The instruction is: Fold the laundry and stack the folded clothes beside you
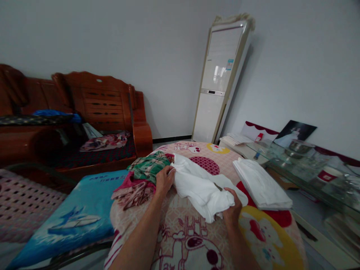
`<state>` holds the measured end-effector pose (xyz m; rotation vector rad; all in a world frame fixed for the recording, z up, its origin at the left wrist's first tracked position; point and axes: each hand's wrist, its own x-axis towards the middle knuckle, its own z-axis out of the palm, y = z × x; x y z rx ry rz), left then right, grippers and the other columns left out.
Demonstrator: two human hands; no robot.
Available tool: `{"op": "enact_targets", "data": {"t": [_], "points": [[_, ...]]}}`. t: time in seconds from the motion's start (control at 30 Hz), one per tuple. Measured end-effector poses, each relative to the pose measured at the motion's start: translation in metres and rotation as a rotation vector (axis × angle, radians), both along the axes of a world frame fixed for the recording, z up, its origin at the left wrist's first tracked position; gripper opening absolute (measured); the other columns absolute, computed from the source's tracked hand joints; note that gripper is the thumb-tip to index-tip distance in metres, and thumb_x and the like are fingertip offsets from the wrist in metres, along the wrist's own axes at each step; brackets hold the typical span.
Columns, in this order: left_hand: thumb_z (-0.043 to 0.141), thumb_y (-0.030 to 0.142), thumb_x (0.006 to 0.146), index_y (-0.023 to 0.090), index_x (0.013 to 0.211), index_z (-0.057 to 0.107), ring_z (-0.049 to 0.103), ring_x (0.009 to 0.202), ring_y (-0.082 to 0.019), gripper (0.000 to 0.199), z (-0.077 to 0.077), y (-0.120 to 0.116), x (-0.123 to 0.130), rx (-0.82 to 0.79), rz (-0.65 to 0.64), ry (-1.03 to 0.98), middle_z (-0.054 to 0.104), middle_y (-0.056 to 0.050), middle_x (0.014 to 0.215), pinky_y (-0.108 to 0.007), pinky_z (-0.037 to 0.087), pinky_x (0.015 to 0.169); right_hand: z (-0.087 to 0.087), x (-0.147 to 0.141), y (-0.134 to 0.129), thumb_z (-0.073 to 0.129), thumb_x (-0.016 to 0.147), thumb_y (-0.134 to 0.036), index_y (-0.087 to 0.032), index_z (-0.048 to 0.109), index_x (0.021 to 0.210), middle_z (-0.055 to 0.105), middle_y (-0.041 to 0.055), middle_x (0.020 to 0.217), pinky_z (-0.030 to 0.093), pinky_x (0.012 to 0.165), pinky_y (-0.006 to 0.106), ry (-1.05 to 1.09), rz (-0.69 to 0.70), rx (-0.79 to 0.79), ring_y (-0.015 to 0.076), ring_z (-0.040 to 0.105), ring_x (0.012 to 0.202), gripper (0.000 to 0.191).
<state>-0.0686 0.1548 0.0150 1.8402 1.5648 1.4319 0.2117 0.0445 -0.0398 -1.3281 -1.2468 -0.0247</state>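
Note:
A crumpled white garment [197, 180], perhaps a shirt, stretches between my two hands over the round covered table. My left hand [164, 179] is closed on its upper left end. At the lower right end, my right hand [233, 206] grips the cloth with curled fingers. A small dark strip shows on the garment near my right hand. Just left of my left hand lies a heap of coloured clothes [146, 167], green plaid, magenta and pinkish. To the right of my right hand rests a folded white stack of cloth [261, 183].
The patterned tablecloth [180, 243] covers the table. A blue cushion [84, 210] lies at the left, in front of a wooden sofa [98, 97]. A glass-topped stand [303, 168] with a photo [295, 133] is at the right. A tall air conditioner [216, 82] stands in the corner.

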Motion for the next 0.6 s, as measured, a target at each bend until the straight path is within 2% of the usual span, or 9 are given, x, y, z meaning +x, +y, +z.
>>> {"op": "enact_targets", "data": {"t": [0.17,0.37,0.47,0.6], "points": [[0.05,0.038,0.078,0.017,0.079,0.066,0.06,0.072,-0.018,0.026,0.001,0.0,0.0,-0.004,-0.011,-0.078,0.069,-0.003,0.076,-0.026,0.043,0.069,0.0,0.0,-0.001,0.053,0.076,-0.025,-0.02,0.062,0.099,0.068,0.0079,0.09,0.048,0.077,0.042,-0.012,-0.011,-0.001,0.0286,0.063,0.086,0.025],[0.06,0.04,0.073,0.016,0.076,0.063,0.05,0.052,-0.011,0.025,0.012,-0.003,-0.005,-0.027,-0.101,-0.551,0.06,0.002,0.062,-0.02,0.038,0.05,0.002,0.0,-0.001,0.054,0.074,-0.027,-0.015,0.063,0.102,0.068,0.0098,0.093,0.049,0.076,0.038,0.023,-0.01,0.02,0.0261,0.063,0.087,0.031],[0.065,0.036,0.067,0.015,0.075,0.063,0.047,0.05,-0.01,0.023,0.016,-0.004,-0.004,-0.07,-0.151,-0.634,0.058,0.003,0.059,-0.018,0.034,0.047,0.003,-0.001,-0.002,0.055,0.073,-0.026,-0.016,0.063,0.101,0.069,0.0102,0.094,0.049,0.077,0.037,0.025,-0.004,0.018,0.025,0.063,0.088,0.031],[0.067,0.033,0.063,0.015,0.079,0.065,0.046,0.047,-0.009,0.024,0.017,-0.005,-0.002,-0.119,-0.144,-0.743,0.057,0.004,0.056,-0.018,0.031,0.045,0.003,-0.001,-0.002,0.053,0.071,-0.027,-0.014,0.064,0.1,0.068,0.0109,0.094,0.049,0.08,0.039,0.009,-0.027,0.037,0.0263,0.063,0.089,0.033]]}}
